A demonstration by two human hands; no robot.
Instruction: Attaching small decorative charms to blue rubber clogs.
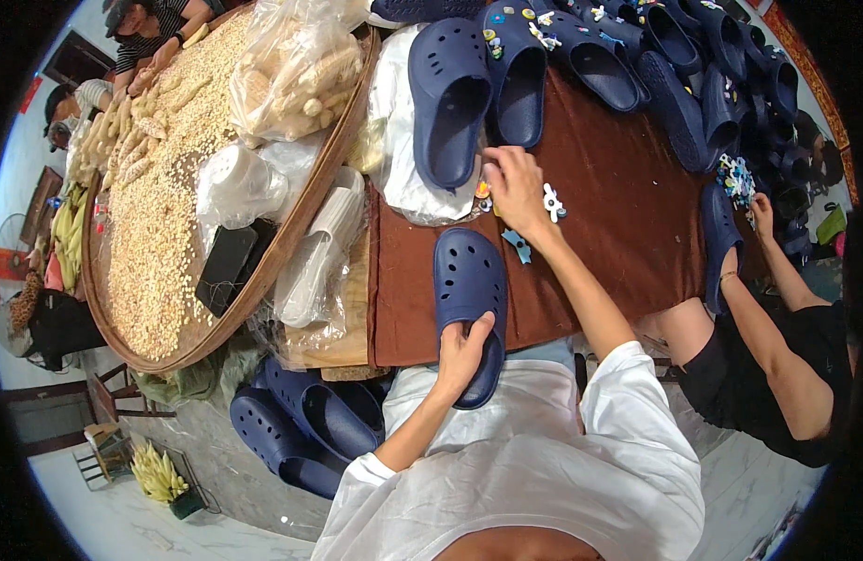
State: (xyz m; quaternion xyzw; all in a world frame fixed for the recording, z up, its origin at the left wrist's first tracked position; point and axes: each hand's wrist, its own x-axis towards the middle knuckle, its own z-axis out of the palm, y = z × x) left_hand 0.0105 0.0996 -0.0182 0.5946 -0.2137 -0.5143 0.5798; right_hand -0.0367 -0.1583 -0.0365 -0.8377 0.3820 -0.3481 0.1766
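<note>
My left hand (465, 355) grips a navy clog (469, 271) by its heel end, thumb inside the opening, the holed toe pointing away from me over the table edge. Just beyond that toe, my right hand (517, 192) hovers low over the brown cloth with its fingers bent and apart. Small shoe charms lie around it: a yellow-orange one (484, 191) by the fingertips, a white one (552, 202) to the right and a blue one (517, 247) beneath the wrist. A plain navy clog (450, 103) stands just past the hand, beside another with charms (517, 75).
Several navy clogs (679, 103) crowd the far right. A large woven tray (324, 178) of corn kernels stands left, holding a black phone (228, 266). Beside it lies a bagged white slipper (321, 248). A person (777, 346) at right holds a clog and charms. More clogs (305, 421) sit below left.
</note>
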